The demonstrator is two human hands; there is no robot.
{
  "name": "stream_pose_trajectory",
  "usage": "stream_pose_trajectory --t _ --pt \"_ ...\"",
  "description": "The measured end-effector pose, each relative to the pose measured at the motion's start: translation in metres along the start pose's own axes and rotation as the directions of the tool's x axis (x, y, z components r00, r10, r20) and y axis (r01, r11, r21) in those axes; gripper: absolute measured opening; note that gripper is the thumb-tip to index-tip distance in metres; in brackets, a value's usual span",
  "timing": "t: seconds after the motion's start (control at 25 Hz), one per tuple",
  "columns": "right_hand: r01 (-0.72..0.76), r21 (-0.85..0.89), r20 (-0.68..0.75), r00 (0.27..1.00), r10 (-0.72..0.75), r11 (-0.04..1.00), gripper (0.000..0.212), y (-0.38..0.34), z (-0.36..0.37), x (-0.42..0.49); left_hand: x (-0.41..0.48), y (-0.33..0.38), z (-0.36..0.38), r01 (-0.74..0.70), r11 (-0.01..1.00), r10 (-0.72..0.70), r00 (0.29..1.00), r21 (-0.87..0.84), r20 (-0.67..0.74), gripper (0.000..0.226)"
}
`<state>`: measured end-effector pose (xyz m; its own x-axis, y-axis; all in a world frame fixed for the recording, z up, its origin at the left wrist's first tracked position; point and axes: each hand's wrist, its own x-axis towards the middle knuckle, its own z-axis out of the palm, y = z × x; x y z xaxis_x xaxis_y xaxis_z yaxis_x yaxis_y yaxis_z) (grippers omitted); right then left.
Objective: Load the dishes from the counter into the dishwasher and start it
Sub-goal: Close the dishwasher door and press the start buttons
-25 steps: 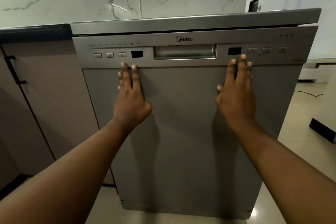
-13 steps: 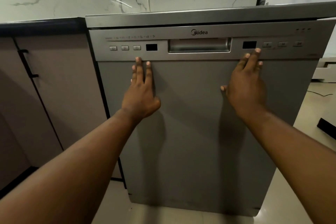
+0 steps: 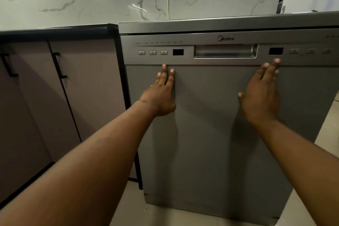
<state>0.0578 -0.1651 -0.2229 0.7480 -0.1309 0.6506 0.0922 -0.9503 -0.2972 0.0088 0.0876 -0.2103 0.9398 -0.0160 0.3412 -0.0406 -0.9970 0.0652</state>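
1. The left hand (image 3: 161, 95) lies flat on the dishwasher door (image 3: 211, 143), fingers (image 3: 164, 73) straight, grasping nothing, tips at the lower edge of the control panel (image 3: 187, 60).
2. The right hand (image 3: 260, 97) is likewise flat and released, its fingertips (image 3: 271, 69) under the dark right display (image 3: 275, 51).
3. The door stands closed beside the cabinet (image 3: 88, 88).
4. "Midea" (image 3: 226, 38) is printed above the recessed handle (image 3: 225, 51).
5. The left buttons (image 3: 152, 52) show a power symbol, "P" and a clock-like mark.
6. The icon row (image 3: 159, 42) is too small to read.
7. The right buttons (image 3: 310, 51) are blurred, and the dishwasher's right edge is cut off.

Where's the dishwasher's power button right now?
In the head view, the power button sits just left of the P button, above and left of the left hand.
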Motion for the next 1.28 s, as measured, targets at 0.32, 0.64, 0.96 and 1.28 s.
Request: stream_pose_trajectory --t 0.32,0.64,0.96,1.28 --pt "0.384 -0.145 0.040 0.923 -0.382 0.912 0.078 -0.088 0.021 -0.025 0.001 -0.009 0.001 -0.071 0.997 0.071 0.997 -0.023 -0.002 0.105" --pt "0.678 -0.104 0.145 0.734 -0.664 0.727 0.081 -0.163 0.022 -0.025 -0.011 -0.035 0.033 0.314 0.856 -0.418 0.888 -0.410 -0.191 0.110" --pt "0.714 -0.032 0.155 0.695 -0.703 0.699 0.059 -0.153 0.030 -0.024 0.015 -0.027 0.014 0.325 0.864 -0.443 0.854 -0.385 -0.274 0.129" --pt "0.733 -0.022 0.083 0.679 -0.729 0.680 0.055 -0.150 0.049 -0.022 0.022 -0.018 0.003 0.390 0.847 -0.489 0.837 -0.361 -0.246 0.129"
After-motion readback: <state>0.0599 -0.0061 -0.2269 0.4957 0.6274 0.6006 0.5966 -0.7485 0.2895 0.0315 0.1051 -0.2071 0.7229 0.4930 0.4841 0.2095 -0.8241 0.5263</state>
